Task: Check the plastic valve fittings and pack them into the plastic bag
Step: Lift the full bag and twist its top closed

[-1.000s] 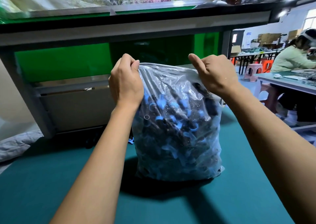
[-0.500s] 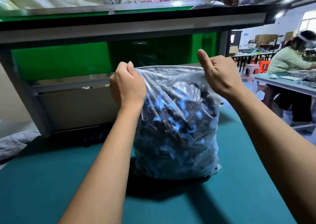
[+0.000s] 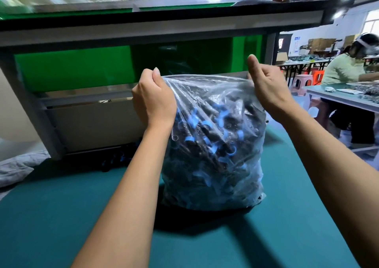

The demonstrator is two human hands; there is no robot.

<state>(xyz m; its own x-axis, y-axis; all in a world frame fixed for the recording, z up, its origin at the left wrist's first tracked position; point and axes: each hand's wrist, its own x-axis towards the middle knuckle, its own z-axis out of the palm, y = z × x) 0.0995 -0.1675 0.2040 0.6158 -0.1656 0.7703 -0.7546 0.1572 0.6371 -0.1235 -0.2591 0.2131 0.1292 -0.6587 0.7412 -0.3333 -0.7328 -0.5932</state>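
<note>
Two hands pinch the top corners of the clear plastic bag [image 3: 213, 144], left hand [image 3: 153, 101] at its left edge and right hand [image 3: 268, 87] (thumb raised) at its right, holding it upright on the teal table [image 3: 61, 216], stuffed with black-and-blue valve fittings [image 3: 205, 140].

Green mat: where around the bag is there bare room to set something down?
Bare mat lies left of the bag, and more to its right toward the table edge. The back left is crowded: loose fittings and a grey cloth.
</note>
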